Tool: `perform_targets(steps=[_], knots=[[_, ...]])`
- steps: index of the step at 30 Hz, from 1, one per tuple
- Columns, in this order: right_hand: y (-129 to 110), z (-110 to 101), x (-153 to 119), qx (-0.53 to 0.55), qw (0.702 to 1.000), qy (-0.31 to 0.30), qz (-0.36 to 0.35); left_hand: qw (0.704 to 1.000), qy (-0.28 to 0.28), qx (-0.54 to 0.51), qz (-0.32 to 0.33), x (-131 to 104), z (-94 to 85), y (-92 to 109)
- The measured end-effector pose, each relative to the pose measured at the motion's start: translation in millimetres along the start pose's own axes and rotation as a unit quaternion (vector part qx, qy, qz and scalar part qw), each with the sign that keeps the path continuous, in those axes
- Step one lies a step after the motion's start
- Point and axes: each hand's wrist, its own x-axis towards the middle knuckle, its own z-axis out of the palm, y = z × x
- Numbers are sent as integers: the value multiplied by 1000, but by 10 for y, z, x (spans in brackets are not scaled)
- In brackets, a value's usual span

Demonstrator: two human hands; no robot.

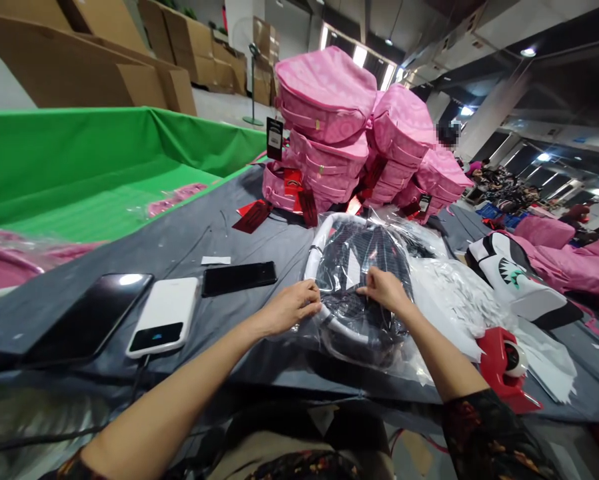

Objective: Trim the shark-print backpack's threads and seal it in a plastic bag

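Left-hand fingers (308, 293) and right-hand fingers (373, 280) curl nearly closed at the plastic-wrapped black bag (333, 257), mid-frame; any grip cannot be told.

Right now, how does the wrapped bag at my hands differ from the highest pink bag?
The wrapped bag is mostly black with a white edge; the highest pink bag is pink. Clear plastic covers the wrapped bag; the pink one looks bare. The wrapped bag lies at your left hand and right hand; the pink one tops a pile.

The clear plastic bag (347, 303) looks glossy, creased.
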Motion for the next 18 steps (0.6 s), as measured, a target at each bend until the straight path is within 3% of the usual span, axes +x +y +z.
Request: perform_targets(steps=[2,5,8,11,14,16,18], knots=[[-113,41,-134,-20,998,42,-51,1000,0,-2,-1,1,-1,4],[-324,304,-249,-117,982,-16,-146,1000,-4,7,-13,-2,4,32],[-460,613,-188,-191,972,-59,-127,999,1,28,-41,-7,-1,101],[-479,743,-172,-189,974,-25,-120,998,12,12,-53,7,-64,180],[-326,697,-462,-171,956,125,-202,987,135,-41,-80,69,-171,149],[-73,623,-807,-133,913,270,-274,951,247,-84,-168,142,-214,27],[292,536,-1178,-95,879,392,-254,907,284,-140,-277,229,-185,-134]])
